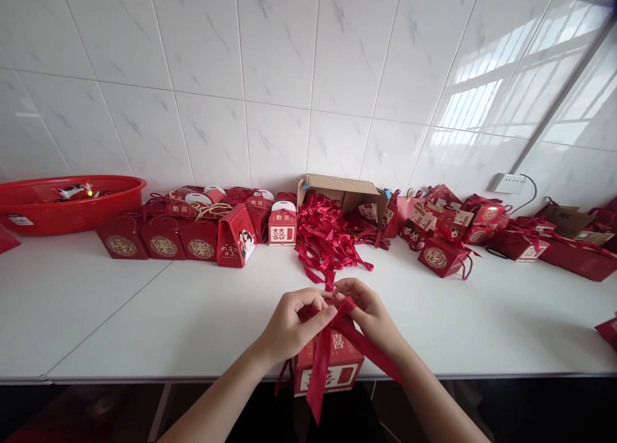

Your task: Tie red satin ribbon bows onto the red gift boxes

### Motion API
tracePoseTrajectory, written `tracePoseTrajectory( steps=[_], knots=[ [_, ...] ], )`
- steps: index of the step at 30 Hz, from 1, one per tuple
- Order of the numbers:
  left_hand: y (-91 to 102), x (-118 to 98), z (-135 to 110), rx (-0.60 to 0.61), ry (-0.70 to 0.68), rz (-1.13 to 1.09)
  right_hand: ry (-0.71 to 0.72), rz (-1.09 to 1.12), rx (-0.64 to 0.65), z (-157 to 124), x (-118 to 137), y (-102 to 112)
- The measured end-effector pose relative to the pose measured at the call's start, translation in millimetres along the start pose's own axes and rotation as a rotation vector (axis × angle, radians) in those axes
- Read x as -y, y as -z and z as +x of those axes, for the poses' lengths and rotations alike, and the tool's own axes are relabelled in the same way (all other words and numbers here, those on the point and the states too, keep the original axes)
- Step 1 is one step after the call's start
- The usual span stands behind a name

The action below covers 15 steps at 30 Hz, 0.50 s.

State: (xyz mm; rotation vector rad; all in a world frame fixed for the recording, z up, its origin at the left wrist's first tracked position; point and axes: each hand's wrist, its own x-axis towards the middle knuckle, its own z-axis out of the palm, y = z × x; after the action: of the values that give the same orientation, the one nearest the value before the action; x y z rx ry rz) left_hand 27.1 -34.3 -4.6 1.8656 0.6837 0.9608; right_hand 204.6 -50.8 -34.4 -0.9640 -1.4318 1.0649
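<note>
A red gift box (pixel 332 359) with a white-and-gold character panel stands at the table's front edge, below my hands. Over its top runs a red ribbon (pixel 321 372), one tail hanging down the front and another slanting right. My left hand (pixel 299 321) is closed, thumb and fingers pinching the ribbon above the box. My right hand (pixel 369 314) also pinches it, close to a loop at the box's top. The fingertips of both hands nearly meet. A dark red cord shows at the box's left side. My hands partly hide the box top.
A heap of red ribbons (pixel 325 227) spills from an open cardboard box (pixel 344 184) against the tiled wall. Several finished-looking red boxes (pixel 164 240) line the left, near a red plastic basin (pixel 72 205). More red boxes (pixel 443 256) lie right, by a white power socket (pixel 508 183).
</note>
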Motion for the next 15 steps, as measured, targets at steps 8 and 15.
tracePoseTrajectory(
  steps=[8, 15],
  knots=[
    [2.8, 4, -1, -0.013, 0.056, 0.042, 0.047, -0.081, 0.495, -7, 16, 62],
    [-9.8, 20, -5, -0.39, -0.098, -0.007, 0.049, -0.277, 0.488, -34, -12, 43]
  ],
)
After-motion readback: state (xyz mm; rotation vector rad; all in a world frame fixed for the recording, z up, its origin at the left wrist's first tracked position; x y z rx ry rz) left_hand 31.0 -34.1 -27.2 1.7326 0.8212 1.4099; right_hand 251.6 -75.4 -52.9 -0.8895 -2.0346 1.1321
